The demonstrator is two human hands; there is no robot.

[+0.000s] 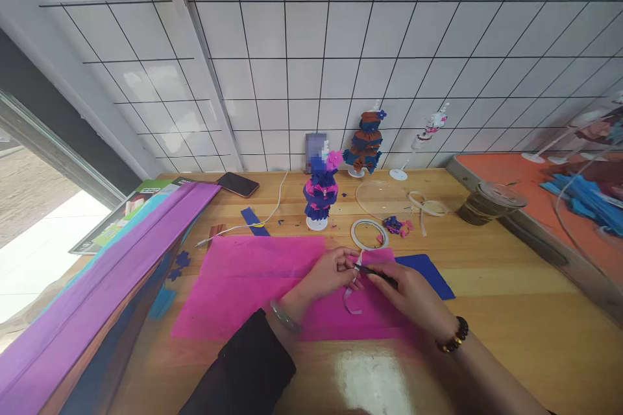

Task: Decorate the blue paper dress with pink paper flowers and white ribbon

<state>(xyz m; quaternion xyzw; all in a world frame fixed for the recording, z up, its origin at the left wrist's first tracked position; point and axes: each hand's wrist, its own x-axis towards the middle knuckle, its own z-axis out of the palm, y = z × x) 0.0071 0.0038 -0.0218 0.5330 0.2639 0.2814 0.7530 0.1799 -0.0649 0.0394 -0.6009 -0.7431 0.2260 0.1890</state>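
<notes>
My left hand [327, 272] pinches a small pink paper strip [351, 298] that curls down over the pink crepe sheet [238, 285]. Opposite it, my right hand [411, 292] grips dark-handled scissors [377, 271] whose tips meet the strip between both hands. Both hands hover over the sheet's right part. A blue paper piece [428, 272] lies under the sheet's right edge. Behind the hands stands a small doll figure [320, 198] dressed in blue and pink ruffles, and a tape roll [368, 233] lies beside it.
Long purple crepe rolls [97, 298] lie at the left over a green booklet [141, 198]. A phone [237, 184] with a white cable, a second dressed figure [366, 142], a clear lid [382, 198], a lidded cup [489, 202] and an orange tray [530, 185] sit behind.
</notes>
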